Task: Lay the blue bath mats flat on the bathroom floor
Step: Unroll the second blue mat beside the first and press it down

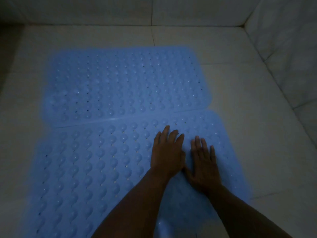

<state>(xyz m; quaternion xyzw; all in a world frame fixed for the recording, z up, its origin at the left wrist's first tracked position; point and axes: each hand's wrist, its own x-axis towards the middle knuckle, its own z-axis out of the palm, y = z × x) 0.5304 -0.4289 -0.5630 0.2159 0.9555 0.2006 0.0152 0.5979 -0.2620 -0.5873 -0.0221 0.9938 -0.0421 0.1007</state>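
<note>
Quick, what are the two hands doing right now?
Left hand: open, fingers straight, flat on the near blue mat.
Right hand: open, fingers straight, flat on the same mat, holding nothing.

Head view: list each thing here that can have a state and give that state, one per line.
far blue mat: lying flat on the floor, bumps up, untouched.
near blue mat: spread out on the floor, its far edge meeting the far mat's near edge; whether they overlap is unclear.
left hand: fingers straight, palm down, pressing the near mat.
right hand: fingers straight, palm down, pressing the near mat beside the left hand.
tiled floor: pale, bare around the mats.
</note>
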